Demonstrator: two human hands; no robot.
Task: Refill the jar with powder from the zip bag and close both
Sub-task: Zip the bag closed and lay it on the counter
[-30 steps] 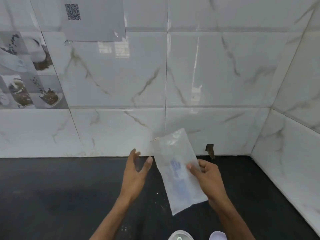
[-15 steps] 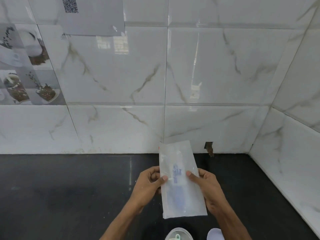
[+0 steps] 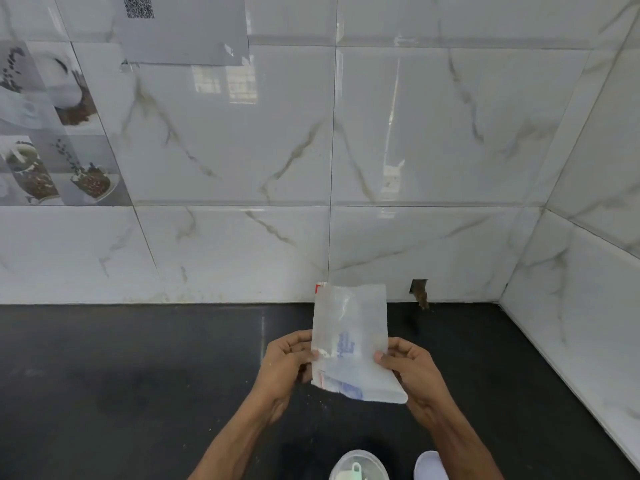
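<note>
A person held a zip bag [image 3: 349, 341] upright above a dark counter [image 3: 138, 375], the left hand [image 3: 287, 362] pinching its left edge and the right hand [image 3: 408, 368] clamped on its right edge, thumbs on the near face. The bag looked flat and nearly empty, its lower end folding toward the camera, which suggested the pouring was done or that little powder remained; whether its red-marked zip strip at the top was sealed could not be told. Below the bag, at the near edge of the counter, stood the jar [image 3: 358, 465], open-mouthed with a pale green scoop inside, and just right of it a white lid [image 3: 429, 465], so the jar was judged still to be closed. The bag was thin, frosted plastic with faint blue print; the counter was matte and speckled, with white specks beneath the bag; behind the bag rose a glossy marble-veined tile wall [image 3: 415, 133].
</note>
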